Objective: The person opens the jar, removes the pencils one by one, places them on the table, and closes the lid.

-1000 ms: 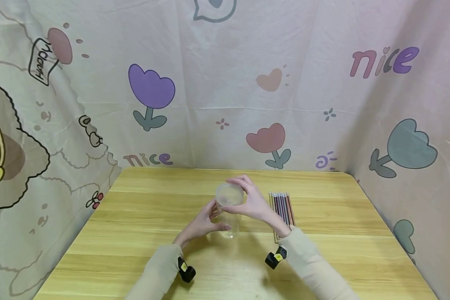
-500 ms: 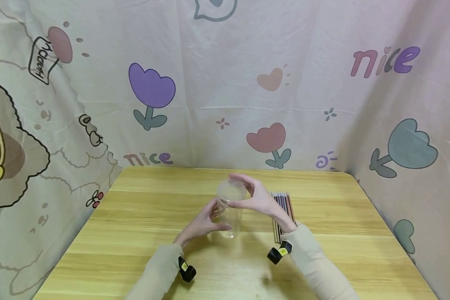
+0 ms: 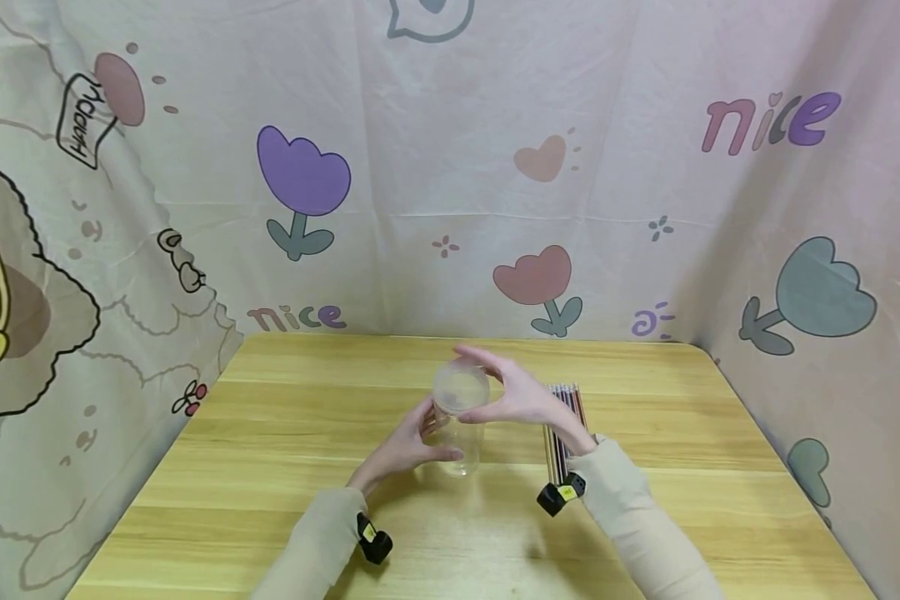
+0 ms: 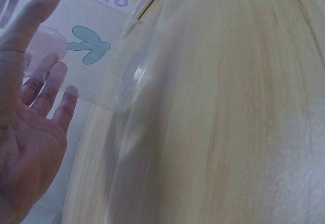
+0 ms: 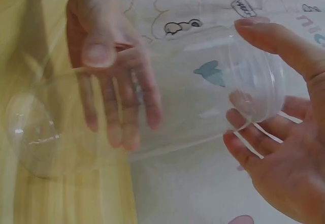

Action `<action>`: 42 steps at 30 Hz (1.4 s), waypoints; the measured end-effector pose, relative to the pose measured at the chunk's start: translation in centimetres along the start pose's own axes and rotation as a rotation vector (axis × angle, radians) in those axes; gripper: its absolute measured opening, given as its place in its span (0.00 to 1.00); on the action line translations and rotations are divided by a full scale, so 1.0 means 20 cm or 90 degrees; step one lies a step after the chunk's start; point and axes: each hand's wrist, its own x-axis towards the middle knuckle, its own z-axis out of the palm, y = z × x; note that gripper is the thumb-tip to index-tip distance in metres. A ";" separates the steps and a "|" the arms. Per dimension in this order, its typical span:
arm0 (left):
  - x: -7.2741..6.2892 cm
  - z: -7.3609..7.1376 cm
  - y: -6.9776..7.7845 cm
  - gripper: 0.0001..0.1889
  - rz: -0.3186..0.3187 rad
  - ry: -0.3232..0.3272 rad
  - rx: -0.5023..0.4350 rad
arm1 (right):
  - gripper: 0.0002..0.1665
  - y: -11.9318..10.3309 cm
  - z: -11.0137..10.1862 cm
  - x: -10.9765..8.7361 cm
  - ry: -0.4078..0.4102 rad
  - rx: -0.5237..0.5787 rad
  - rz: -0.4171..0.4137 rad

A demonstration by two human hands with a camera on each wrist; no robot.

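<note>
A clear plastic jar [image 3: 462, 454] stands upright on the table near the middle, capped by a round translucent lid [image 3: 461, 387]. My left hand [image 3: 411, 442] holds the jar body from the left, thumb in front and fingers behind, as the right wrist view shows through the clear wall. Around the lid's right side, my right hand [image 3: 517, 397] grips it between thumb and fingers. The right wrist view shows the jar wall [image 5: 177, 132] as see-through, with nothing inside. In the left wrist view, the jar's base [image 4: 133, 79] rests close on the wood.
A row of pencils [image 3: 557, 446] lies on the wooden table [image 3: 270, 467] right of the jar, partly under my right forearm. A printed cloth [image 3: 420, 275] hangs behind the table and along both sides. Each wrist wears a small black camera [image 3: 375, 546].
My right hand shifts and turns slightly on the lid, its wrist moving right and up. The lid tilts a little, then levels again. My left hand and the jar body stay put.
</note>
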 end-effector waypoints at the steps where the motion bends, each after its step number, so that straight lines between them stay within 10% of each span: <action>1: 0.00 0.00 0.00 0.54 -0.002 0.001 0.000 | 0.55 0.00 0.01 0.00 0.006 -0.001 0.006; 13: 0.01 0.00 -0.01 0.54 -0.001 -0.001 -0.005 | 0.48 -0.04 0.14 -0.01 0.142 -0.120 0.058; 20: 0.00 0.01 -0.01 0.53 0.003 0.002 0.005 | 0.61 0.00 0.04 -0.03 0.008 0.038 0.023; 26: 0.00 0.01 0.00 0.54 -0.017 0.006 0.005 | 0.51 0.03 -0.01 -0.04 -0.062 0.141 -0.026; 42: 0.00 0.01 0.00 0.54 -0.010 0.003 0.001 | 0.50 0.01 0.09 -0.04 0.103 -0.078 0.031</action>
